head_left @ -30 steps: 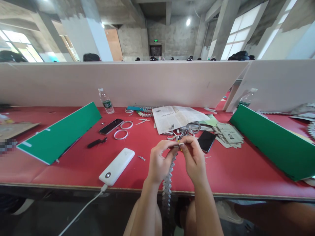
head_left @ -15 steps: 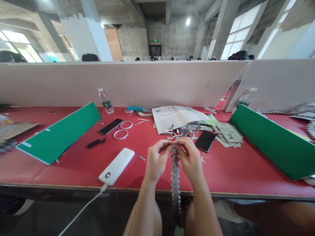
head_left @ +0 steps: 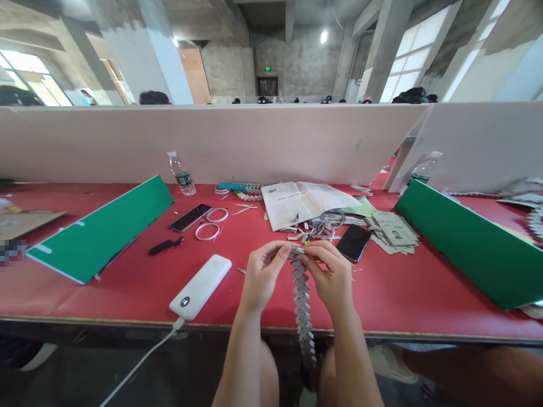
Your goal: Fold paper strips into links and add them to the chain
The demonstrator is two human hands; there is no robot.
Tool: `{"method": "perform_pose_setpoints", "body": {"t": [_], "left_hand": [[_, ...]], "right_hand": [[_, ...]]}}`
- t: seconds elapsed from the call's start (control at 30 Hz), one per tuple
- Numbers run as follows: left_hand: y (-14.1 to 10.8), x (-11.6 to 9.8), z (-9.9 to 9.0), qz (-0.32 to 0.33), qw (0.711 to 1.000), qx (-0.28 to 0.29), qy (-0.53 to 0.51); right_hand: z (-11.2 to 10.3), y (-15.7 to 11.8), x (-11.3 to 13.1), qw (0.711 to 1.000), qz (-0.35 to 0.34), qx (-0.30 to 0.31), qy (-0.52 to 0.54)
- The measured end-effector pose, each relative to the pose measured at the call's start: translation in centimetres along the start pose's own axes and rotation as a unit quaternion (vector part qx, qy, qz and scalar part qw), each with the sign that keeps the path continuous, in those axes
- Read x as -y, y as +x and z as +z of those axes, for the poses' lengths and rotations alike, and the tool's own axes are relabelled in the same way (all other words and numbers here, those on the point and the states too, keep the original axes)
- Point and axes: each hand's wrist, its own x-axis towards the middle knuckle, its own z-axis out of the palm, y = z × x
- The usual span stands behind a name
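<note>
A zigzag chain of folded paper [head_left: 302, 299] hangs from between my hands, over the table's front edge and down between the legs. My left hand [head_left: 265, 271] pinches its top end between thumb and fingers. On the other side, my right hand [head_left: 331, 274] also has thumb and fingers closed on the top end. Just beyond the hands lies a pile of folded paper strips [head_left: 324, 223], partly under a newspaper sheet [head_left: 303, 202].
The red table [head_left: 139, 288] bears a white power bank [head_left: 201, 287] with a cable, a phone [head_left: 190, 217], white tape rings [head_left: 207, 231], and a black phone [head_left: 353, 243] beside cut papers [head_left: 394, 230]. Green boards [head_left: 106, 232] stand left and right; a bottle [head_left: 182, 175] stands by the partition.
My hands have moved slightly apart, the left one leftwards, and the top end of the chain now shows between the fingertips. The chain's lower part has swung a little to the right.
</note>
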Motion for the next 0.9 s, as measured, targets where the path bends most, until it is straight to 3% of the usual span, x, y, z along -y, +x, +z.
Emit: {"method": "perform_pose_setpoints", "body": {"t": [0.37, 0.57, 0.8, 0.9], "left_hand": [[0.1, 0.6, -0.5, 0.023, 0.999, -0.020, 0.031], [0.0, 0.7, -0.1, 0.128, 0.981, -0.072, 0.129], [0.0, 0.7, -1.0, 0.164, 0.967, -0.027, 0.193], [-0.1, 0.5, -1.0, 0.191, 0.958, -0.033, 0.212]], "right_hand": [[0.4, 0.1, 0.4, 1.000, -0.006, 0.010, -0.013], [1.1, 0.0, 0.9, 0.999, 0.035, -0.016, 0.029], [1.0, -0.2, 0.7, 0.994, 0.086, -0.004, 0.061], [1.0, 0.0, 0.7, 0.994, 0.093, 0.002, 0.060]]}}
